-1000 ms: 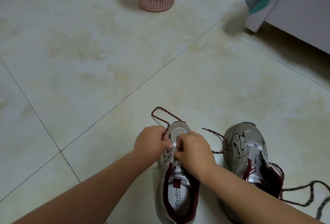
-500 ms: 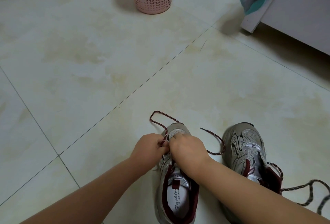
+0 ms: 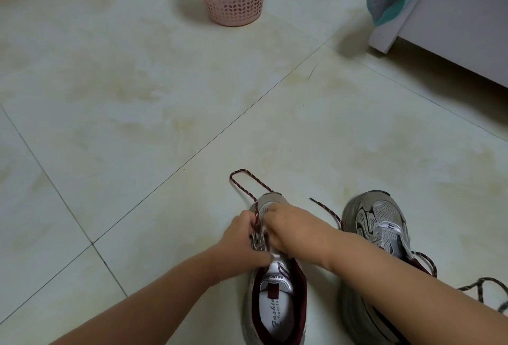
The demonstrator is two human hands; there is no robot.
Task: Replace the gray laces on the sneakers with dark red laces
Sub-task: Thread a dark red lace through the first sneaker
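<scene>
On the tiled floor [image 3: 137,125], the left hand [image 3: 239,240] pinches the dark red lace [image 3: 247,184] over the left sneaker [image 3: 275,303], its grip closed on the cord. The right hand [image 3: 291,228] curls over the same sneaker's front eyelets; whether it grips anything is hidden. The right sneaker [image 3: 376,223] stands just beside, a gray lace [image 3: 479,288] trailing behind.

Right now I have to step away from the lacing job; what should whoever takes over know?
Left hand pinches the dark red lace at the left sneaker eyelets; right hand works on the same sneaker's front, what its fingers hold is hidden.
Lace loops onto the floor ahead of the toe; another end trails to the right.
Right sneaker stands beside it, a gray lace on the floor to its right.
Done: lacing started at the toe.
Left: upper eyelets, then check the right sneaker.
</scene>
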